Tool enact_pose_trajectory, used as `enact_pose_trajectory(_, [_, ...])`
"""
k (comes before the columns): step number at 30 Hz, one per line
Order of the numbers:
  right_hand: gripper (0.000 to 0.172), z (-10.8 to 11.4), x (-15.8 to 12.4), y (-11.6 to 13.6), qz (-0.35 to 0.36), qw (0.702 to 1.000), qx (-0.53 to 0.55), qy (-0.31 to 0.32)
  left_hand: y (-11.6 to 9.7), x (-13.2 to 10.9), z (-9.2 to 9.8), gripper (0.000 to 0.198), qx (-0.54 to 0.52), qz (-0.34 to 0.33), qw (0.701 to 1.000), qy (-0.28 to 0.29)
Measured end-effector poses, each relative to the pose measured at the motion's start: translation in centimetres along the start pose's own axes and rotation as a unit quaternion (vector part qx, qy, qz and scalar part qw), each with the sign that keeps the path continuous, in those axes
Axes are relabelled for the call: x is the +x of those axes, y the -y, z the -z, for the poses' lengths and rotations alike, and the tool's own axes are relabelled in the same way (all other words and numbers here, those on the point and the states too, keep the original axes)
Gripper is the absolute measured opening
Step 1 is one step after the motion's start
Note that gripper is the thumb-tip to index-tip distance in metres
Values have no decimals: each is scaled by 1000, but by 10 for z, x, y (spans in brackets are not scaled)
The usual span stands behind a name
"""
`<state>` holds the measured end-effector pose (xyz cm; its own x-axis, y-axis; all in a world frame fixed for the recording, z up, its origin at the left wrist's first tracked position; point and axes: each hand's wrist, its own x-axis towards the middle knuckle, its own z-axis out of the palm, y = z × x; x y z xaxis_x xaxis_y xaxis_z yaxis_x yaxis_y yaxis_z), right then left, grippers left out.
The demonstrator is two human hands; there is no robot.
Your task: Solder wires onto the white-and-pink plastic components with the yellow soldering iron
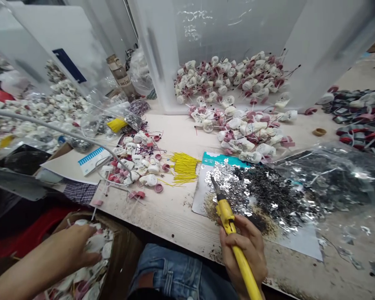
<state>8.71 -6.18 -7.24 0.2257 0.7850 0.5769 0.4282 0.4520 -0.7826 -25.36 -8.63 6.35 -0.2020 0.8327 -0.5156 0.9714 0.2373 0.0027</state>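
Note:
My right hand (245,250) grips a yellow electric screwdriver (227,218). Its thin tip points up and away, over a heap of small shiny metal pieces (226,179) on a flat sheet. At the lower left, my left hand (79,243) reaches over a cardboard box (121,254) of white and pink plastic parts (87,275). Its thumb and fingers are apart around the white parts; the fingertips are partly hidden. Wired white and pink parts (148,166) lie on the table beside a bundle of yellow wires (185,168).
A large translucent bin (165,83) on its side spills more parts (246,129) onto the table. Dark small pieces (275,191) and a clear plastic bag (337,175) lie right. A grey cable (65,133) crosses the left side. Dark parts (359,112) sit far right.

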Motion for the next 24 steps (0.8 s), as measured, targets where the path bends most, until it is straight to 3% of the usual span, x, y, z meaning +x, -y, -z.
enact_pose_trajectory(2, [19,-1,-1,0,15,1000,6,8,3,-1,4,32,15,-3,1000,25])
enact_pose_trajectory(4, [19,0,-1,0,12,1000,11,4,-17,7,3,35,-17,-60,998,14])
enact_pose_trajectory(7, [19,5,-1,0,15,1000,0,5,-78,36,2,37,-87,-207,974,16])
enact_pose_trajectory(9, [18,11,-1,0,20,999,-26,-3,-130,68,7,30,-114,-322,939,42])
enact_pose_trajectory(11, [19,18,-1,0,17,998,-52,-27,-182,107,20,20,-117,-376,918,46])
enact_pose_trajectory(12, [20,21,-1,0,18,997,-63,-34,-206,129,29,18,-132,-365,921,-8])
enact_pose_trajectory(13, [20,24,-2,0,27,996,-76,-34,-228,152,38,16,-159,-316,929,-108])
enact_pose_trajectory(16, [21,29,-2,-1,67,990,-115,-39,-276,213,64,29,-186,-254,924,-218])
enact_pose_trajectory(20, [23,30,-3,-2,50,988,-126,-69,-299,260,75,36,-209,-216,919,-255])
enact_pose_trajectory(24, [21,33,-1,-5,65,989,-123,-40,-292,263,65,33,-254,-200,922,-212])
